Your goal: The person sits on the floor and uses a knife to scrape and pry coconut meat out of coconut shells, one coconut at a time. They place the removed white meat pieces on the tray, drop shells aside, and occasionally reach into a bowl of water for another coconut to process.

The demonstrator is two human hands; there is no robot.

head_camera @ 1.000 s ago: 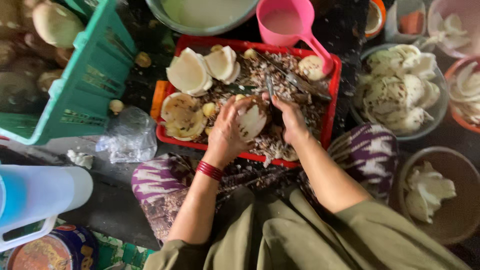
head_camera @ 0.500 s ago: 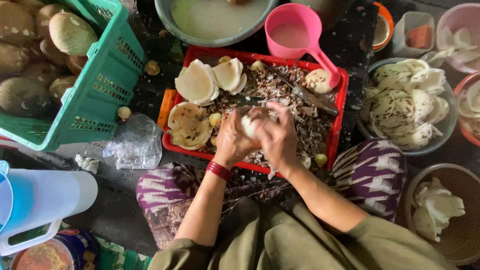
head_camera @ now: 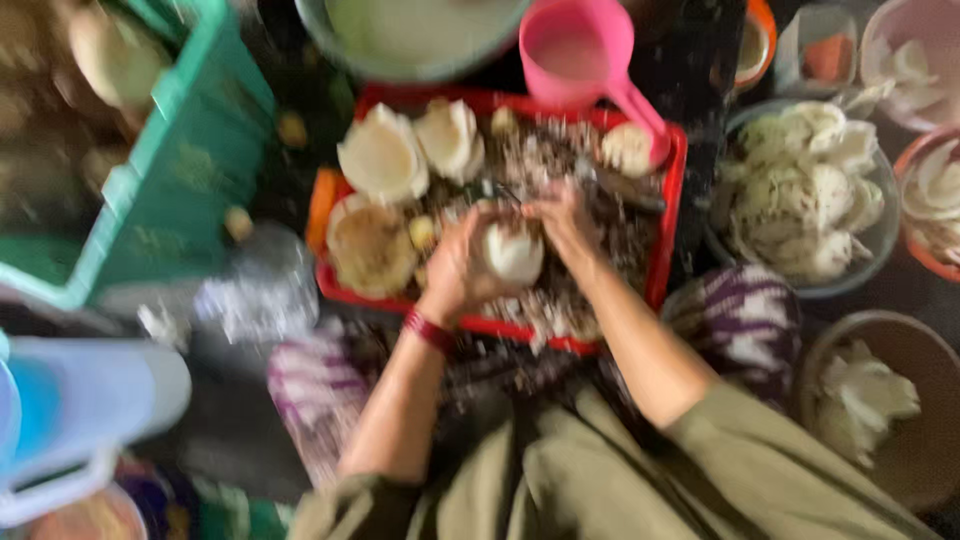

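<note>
Red plastic tray [head_camera: 665,250] sits in the middle of the scene, littered with brown peelings, and both hands work over it. The left hand [head_camera: 458,268] wraps around a pale, rounded piece of white flesh [head_camera: 514,252], cupping it from the left with curled fingers. The right hand [head_camera: 565,222] meets the piece from the far right, fingers bent and touching its top edge. The picture is blurred, so whether the right hand also holds a tool cannot be told, nor which way the piece points; it looks roughly round, with no clear long axis. A red bracelet [head_camera: 428,330] circles the left wrist.

On the tray's far left lie two pale halved shells [head_camera: 410,150], and a browner round one [head_camera: 370,250] lies nearer. A pink scoop [head_camera: 585,50] rests at the far edge. To the right, a bowl of white pieces [head_camera: 810,190]; to the left, a green crate [head_camera: 170,170].
</note>
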